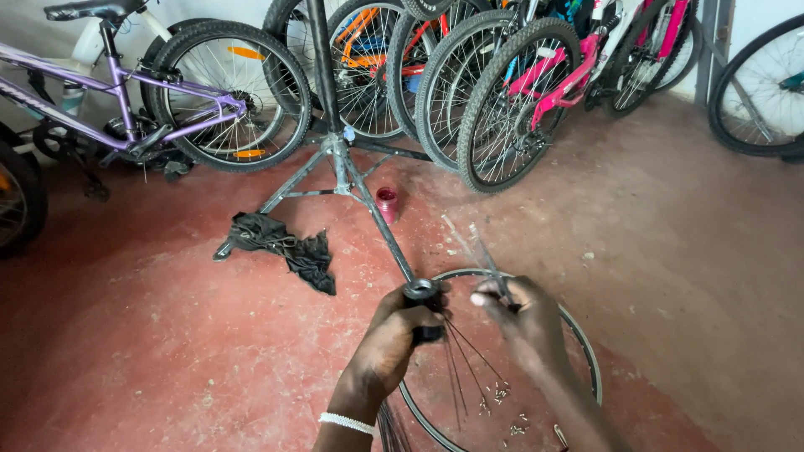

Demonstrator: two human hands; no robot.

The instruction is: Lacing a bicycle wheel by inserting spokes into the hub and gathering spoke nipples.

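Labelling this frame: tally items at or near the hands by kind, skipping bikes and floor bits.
Wheel hub, in left hand: 1
Spoke bundle, in right hand: 1
Wheel rim: 1
Black rag: 1
Red cup: 1
Repair stand: 1
Total: 6

The right hand (523, 322) is blurring with motion, so its fingers and the spokes (481, 251) rising toward 12 o'clock are smearing into streaks; how many it is pinching is unclear. The left hand (394, 339) is wrapping the hub (423, 295), hiding its lower half. The rim (586, 351) is running off the bottom edge at 6 o'clock, and both forearms are covering parts of it. Small bits (501, 392) inside the rim are showing too tiny to identify. The purple bike (126, 100) is getting cropped at 9 o'clock, and a wheel (758, 92) is getting cut at 3 o'clock.
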